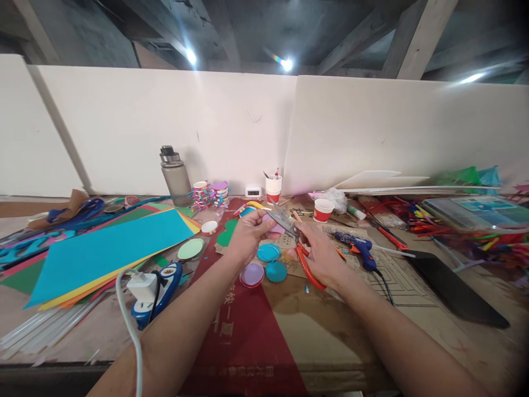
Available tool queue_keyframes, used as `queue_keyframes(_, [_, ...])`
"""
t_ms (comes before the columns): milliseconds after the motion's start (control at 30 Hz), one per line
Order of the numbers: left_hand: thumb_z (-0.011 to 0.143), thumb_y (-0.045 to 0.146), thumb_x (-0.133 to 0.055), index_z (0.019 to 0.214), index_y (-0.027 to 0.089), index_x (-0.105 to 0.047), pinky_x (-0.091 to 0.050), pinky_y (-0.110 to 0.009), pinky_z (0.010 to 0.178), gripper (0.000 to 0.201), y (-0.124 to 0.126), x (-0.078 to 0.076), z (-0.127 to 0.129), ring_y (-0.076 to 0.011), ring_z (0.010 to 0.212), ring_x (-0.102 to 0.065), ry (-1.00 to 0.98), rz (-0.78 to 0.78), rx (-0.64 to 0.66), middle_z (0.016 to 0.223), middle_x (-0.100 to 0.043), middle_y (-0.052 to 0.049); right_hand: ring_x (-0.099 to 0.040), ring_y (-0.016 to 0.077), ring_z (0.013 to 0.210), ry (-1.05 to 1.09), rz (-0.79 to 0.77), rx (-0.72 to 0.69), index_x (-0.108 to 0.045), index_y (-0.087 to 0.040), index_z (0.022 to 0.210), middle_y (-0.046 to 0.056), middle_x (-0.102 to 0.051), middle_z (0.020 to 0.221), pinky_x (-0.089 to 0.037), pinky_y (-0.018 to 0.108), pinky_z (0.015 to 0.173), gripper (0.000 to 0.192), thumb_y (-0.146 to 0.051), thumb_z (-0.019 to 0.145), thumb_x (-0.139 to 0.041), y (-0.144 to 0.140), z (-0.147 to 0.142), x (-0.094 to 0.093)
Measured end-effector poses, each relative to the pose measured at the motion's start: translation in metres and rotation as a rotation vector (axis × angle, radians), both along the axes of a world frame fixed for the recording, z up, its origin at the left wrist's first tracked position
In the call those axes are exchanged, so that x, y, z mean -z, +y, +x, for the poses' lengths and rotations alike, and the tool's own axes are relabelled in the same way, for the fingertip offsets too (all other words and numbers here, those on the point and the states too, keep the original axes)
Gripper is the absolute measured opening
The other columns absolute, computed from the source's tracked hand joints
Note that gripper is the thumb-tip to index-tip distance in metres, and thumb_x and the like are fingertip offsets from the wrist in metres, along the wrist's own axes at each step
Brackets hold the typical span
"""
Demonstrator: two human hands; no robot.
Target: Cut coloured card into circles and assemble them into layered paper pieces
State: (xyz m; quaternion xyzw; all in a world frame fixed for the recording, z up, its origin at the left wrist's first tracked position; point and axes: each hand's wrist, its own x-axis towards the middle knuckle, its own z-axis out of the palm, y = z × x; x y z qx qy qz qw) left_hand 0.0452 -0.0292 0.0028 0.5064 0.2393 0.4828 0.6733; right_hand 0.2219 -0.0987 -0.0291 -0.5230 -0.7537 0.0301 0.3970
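Note:
My left hand (249, 234) pinches a small purple paper piece (274, 223) above the middle of the table. Around the orange handles of a pair of scissors (303, 259) my right hand (321, 251) is closed. The scissor blades point up and to the left, at the purple piece; whether they touch it I cannot tell. Just below the hands lie two blue paper discs (276, 271) and a round lid-like piece with a purple face (252, 274). A green paper shape (227, 234) rests left of my left hand.
Coloured paper sheets (111, 253) and a power strip (157, 292) lie left. A bottle (175, 176), stacked paper cups (273, 188) and a small clock (253, 191) stand along the white wall. Rightward are a single cup (323, 210), a blue glue gun (361, 248) and a plastic box (479, 212).

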Motion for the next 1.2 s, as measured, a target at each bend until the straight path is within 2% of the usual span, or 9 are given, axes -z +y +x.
queue_keyframes(200, [0.053,0.038,-0.090,0.078,0.013,-0.064,-0.055,-0.019,0.055,0.044,0.000,0.001,0.000,-0.0119,0.065,-0.066,0.018,0.010,-0.012,0.072,-0.069,-0.001,-0.050,0.0193,0.073,0.006,0.008,-0.017,-0.055,-0.013,0.125,0.008,-0.060,0.092,-0.045,0.033,0.068,0.047,-0.041,0.088,-0.059,0.000,0.001,0.001])
queue_keyframes(400, [0.053,0.038,-0.090,0.076,0.013,-0.065,-0.054,-0.020,0.054,0.042,0.002,0.002,-0.001,-0.0104,0.060,-0.063,0.022,0.027,-0.011,0.067,-0.067,0.000,-0.051,0.0192,0.071,-0.029,-0.001,-0.007,-0.059,-0.013,0.118,0.008,-0.061,0.088,-0.044,0.032,0.066,0.042,-0.042,0.088,-0.059,-0.001,0.001,-0.003])
queue_keyframes(533, [0.052,0.039,-0.090,0.079,0.014,-0.067,-0.054,-0.021,0.055,0.043,0.005,0.002,-0.003,-0.0125,0.062,-0.064,0.056,0.031,-0.001,0.066,-0.067,0.000,-0.051,0.0191,0.068,-0.041,-0.030,0.000,-0.060,-0.013,0.117,0.008,-0.063,0.086,-0.044,0.032,0.065,0.041,-0.041,0.088,-0.058,-0.002,0.001,-0.006])
queue_keyframes(733, [0.056,0.041,-0.087,0.078,0.013,-0.067,-0.056,-0.025,0.060,0.041,0.010,0.001,-0.009,-0.0127,0.064,-0.064,0.138,0.113,0.007,0.072,-0.068,-0.002,-0.060,0.0237,0.080,-0.067,-0.050,0.031,-0.062,-0.015,0.116,0.014,-0.068,0.103,-0.047,0.036,0.074,0.041,-0.042,0.086,-0.058,-0.003,0.003,-0.006])
queue_keyframes(800, [0.058,0.040,-0.086,0.079,0.013,-0.068,-0.056,-0.025,0.062,0.039,0.012,0.001,-0.011,-0.0127,0.066,-0.063,0.170,0.148,0.009,0.074,-0.068,-0.002,-0.061,0.0246,0.083,-0.066,-0.063,0.036,-0.063,-0.016,0.114,0.013,-0.069,0.099,-0.046,0.035,0.074,0.039,-0.043,0.086,-0.059,-0.004,0.004,-0.007])
queue_keyframes(933, [0.063,0.040,-0.083,0.083,0.013,-0.070,-0.056,-0.025,0.063,0.036,0.015,0.002,-0.014,-0.0130,0.069,-0.063,0.222,0.193,0.003,0.077,-0.069,-0.003,-0.058,0.0212,0.075,-0.003,-0.122,0.024,-0.063,-0.016,0.107,0.007,-0.066,0.086,-0.045,0.032,0.069,0.033,-0.043,0.087,-0.058,-0.005,0.005,-0.011])
queue_keyframes(1067, [0.064,0.038,-0.083,0.086,0.013,-0.072,-0.055,-0.024,0.062,0.034,0.015,0.001,-0.014,-0.0135,0.070,-0.063,0.245,0.194,-0.016,0.077,-0.069,-0.003,-0.056,0.0212,0.084,0.064,-0.139,0.024,-0.056,-0.014,0.120,0.010,-0.064,0.101,-0.047,0.035,0.077,0.041,-0.041,0.090,-0.055,-0.004,0.007,-0.013])
queue_keyframes(1200, [0.064,0.038,-0.083,0.081,0.014,-0.071,-0.056,-0.025,0.064,0.032,0.011,-0.002,-0.013,-0.0127,0.067,-0.063,0.262,0.181,-0.014,0.074,-0.069,-0.002,-0.056,0.0251,0.097,0.002,-0.143,0.035,-0.050,-0.015,0.131,0.015,-0.060,0.117,-0.047,0.042,0.087,0.051,-0.041,0.088,-0.058,-0.004,0.006,-0.011])
